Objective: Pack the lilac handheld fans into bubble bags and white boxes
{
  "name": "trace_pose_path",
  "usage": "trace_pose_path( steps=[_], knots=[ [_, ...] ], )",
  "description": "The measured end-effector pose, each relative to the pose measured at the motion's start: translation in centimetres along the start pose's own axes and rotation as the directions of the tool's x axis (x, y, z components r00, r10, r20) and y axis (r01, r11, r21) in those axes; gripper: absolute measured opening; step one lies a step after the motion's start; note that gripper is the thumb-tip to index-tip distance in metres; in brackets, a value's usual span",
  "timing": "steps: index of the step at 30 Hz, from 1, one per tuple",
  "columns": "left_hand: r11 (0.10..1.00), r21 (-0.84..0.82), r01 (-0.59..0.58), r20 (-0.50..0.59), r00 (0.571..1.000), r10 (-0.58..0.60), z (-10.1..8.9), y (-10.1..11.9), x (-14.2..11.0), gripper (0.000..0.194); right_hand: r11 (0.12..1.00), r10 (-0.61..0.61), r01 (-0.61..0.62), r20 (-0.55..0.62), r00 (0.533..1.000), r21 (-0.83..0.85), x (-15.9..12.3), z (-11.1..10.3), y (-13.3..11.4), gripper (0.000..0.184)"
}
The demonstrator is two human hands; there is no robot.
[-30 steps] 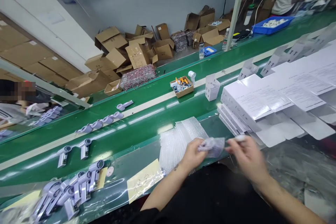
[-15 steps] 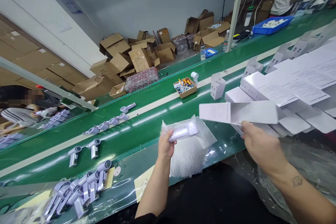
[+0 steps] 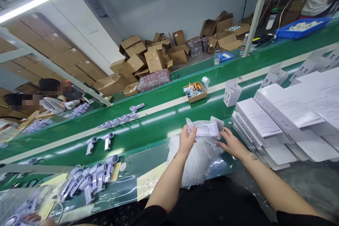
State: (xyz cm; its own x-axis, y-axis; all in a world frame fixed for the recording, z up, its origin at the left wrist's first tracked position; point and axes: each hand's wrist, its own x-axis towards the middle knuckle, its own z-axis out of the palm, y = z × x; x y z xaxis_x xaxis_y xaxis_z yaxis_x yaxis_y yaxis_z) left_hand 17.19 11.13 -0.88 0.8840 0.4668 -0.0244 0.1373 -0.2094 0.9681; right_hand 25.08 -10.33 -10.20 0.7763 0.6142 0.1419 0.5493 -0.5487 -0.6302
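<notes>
My left hand grips a bubble-wrap pouch, with a pale item partly visible inside it. A white box with a raised flap meets the pouch's right end. My right hand holds the box from the right, thumb and fingers at its sides. Most of the box is hidden, so I cannot tell how far the pouch is inside it. Beneath both hands lies a fanned stack of bubble-wrap bags. White cartons are stacked to the right of my right hand.
Handheld fans are heaped at left, with several more along the green belt. A handwritten yellow paper lies in front. Beyond are a small parts carton and an upright white box. Another person's hand shows at lower left.
My right hand picked up an open white box from the stack and brought it left to the pouch. My left hand kept the pouch and moved slightly right. The view swung left.
</notes>
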Motion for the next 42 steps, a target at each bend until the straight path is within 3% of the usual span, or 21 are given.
trace_pose_path(
  steps=[2,5,8,11,13,16,20,22,28,32,35,37,39,41,42],
  knots=[
    [0.924,0.35,-0.153,0.03,0.988,0.152,-0.2,0.9,-0.3,0.02,0.999,-0.029,0.031,-0.074,0.997,0.024,0.3,0.9,0.2,0.032],
    [0.648,0.697,-0.307,0.179,0.95,0.256,1.1,2.9,-0.1,0.009,0.99,-0.114,0.124,-0.14,0.984,0.065,1.0,2.1,0.1,0.036],
    [0.463,0.821,-0.334,0.277,0.942,0.189,4.6,5.0,1.4,0.012,0.979,-0.138,0.166,-0.213,0.967,0.119,1.4,3.0,0.5,0.043],
    [0.393,0.846,-0.36,0.339,0.933,0.125,7.9,6.0,3.4,0.017,0.975,-0.103,0.143,-0.224,0.969,0.168,1.5,3.4,1.2,0.049],
    [0.373,0.858,-0.354,0.335,0.935,0.117,9.1,5.7,4.0,0.018,0.976,-0.075,0.118,-0.226,0.971,0.184,1.5,3.4,1.6,0.051],
    [0.377,0.84,-0.39,0.353,0.921,0.166,9.2,3.9,3.2,0.021,0.974,-0.047,0.1,-0.248,0.968,0.205,1.5,3.3,1.6,0.05],
    [0.377,0.729,-0.571,0.488,0.82,0.298,7.4,0.4,0.0,0.04,0.969,-0.009,0.062,-0.214,0.977,0.239,0.8,3.5,1.5,0.042],
    [0.339,0.719,-0.606,0.523,0.794,0.311,6.5,-1.1,-1.2,0.041,0.968,0.006,0.044,-0.197,0.98,0.247,0.5,3.9,1.5,0.046],
    [0.337,0.78,-0.528,0.491,0.849,0.194,6.5,-2.4,-0.4,0.057,0.962,0.007,0.063,-0.254,0.967,0.267,1.2,4.4,0.8,0.058],
    [0.396,0.788,-0.471,0.447,0.88,0.157,6.4,-1.8,1.5,0.057,0.967,0.086,-0.041,-0.171,0.982,0.253,2.6,3.4,-0.7,0.053],
    [0.488,0.742,-0.46,0.448,0.882,0.149,4.5,-1.4,2.1,0.054,0.971,0.066,-0.04,-0.102,0.993,0.237,4.3,1.5,-2.0,0.048],
    [0.565,0.685,-0.459,0.391,0.887,0.246,2.6,-1.5,1.7,0.048,0.97,0.067,-0.05,-0.067,0.995,0.237,6.4,-0.2,-2.7,0.049],
    [0.644,0.661,-0.386,0.211,0.919,0.334,1.1,-2.2,0.5,0.041,0.971,0.095,-0.082,-0.051,0.994,0.226,9.4,-2.0,-3.2,0.053],
    [0.692,0.663,-0.285,0.091,0.949,0.303,0.6,-3.5,-1.3,0.037,0.973,0.121,-0.109,-0.047,0.992,0.202,13.2,-3.0,-3.3,0.057],
    [0.689,0.677,-0.26,0.105,0.96,0.259,0.7,-4.3,-2.3,0.035,0.975,0.13,-0.12,-0.042,0.991,0.19,15.3,-3.1,-3.1,0.058]
  ],
)
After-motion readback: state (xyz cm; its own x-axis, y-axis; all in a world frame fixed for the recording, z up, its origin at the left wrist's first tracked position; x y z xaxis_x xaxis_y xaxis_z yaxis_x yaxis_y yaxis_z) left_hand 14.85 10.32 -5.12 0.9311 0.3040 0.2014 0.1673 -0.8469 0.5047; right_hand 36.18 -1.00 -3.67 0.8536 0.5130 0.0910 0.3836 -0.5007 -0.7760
